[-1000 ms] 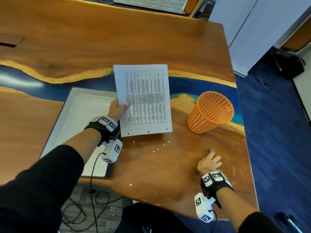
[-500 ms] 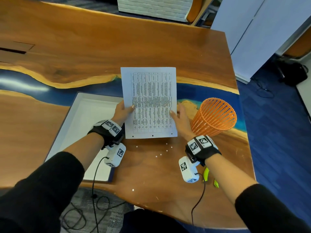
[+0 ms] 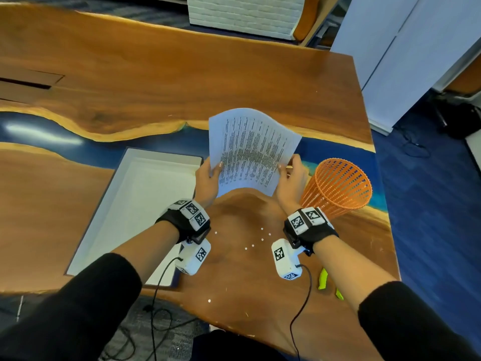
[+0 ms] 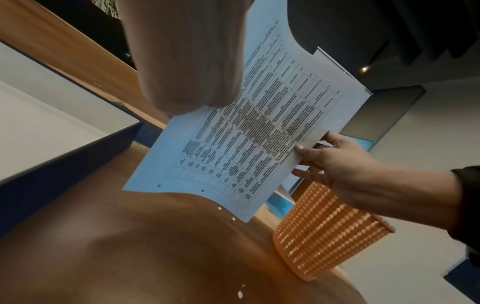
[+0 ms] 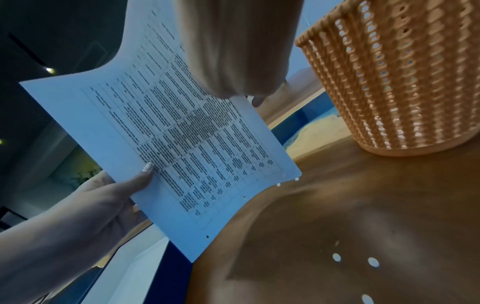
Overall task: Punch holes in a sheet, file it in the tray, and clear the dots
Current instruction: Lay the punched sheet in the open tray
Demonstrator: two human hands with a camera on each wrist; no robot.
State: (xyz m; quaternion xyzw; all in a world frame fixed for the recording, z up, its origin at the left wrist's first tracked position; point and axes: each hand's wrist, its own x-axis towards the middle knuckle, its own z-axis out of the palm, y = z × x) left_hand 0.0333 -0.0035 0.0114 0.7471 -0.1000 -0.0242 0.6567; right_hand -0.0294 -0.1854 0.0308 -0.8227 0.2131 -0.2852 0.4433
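A printed sheet (image 3: 250,149) with small punched holes along its near edge (image 4: 202,191) hangs bowed above the table. My left hand (image 3: 208,178) pinches its left edge, thumb on top. My right hand (image 3: 290,175) pinches its right edge (image 4: 306,148). The white tray (image 3: 135,204) with dark blue walls lies flat to the left of the sheet. Several white paper dots (image 3: 261,239) lie scattered on the wood between my wrists, and they also show under the sheet (image 5: 353,260). One more dot (image 3: 209,300) lies nearer the front edge.
An orange mesh basket (image 3: 338,186) stands upright just right of my right hand. A yellow-green tool (image 3: 324,278) lies partly hidden under my right forearm near the table's front right edge. The wooden table (image 3: 156,74) stretches far behind. Cables hang off the front edge.
My right hand left the tool at the front right and took the sheet's right edge. Both hands have lifted the sheet off the table, and it now bows upward.
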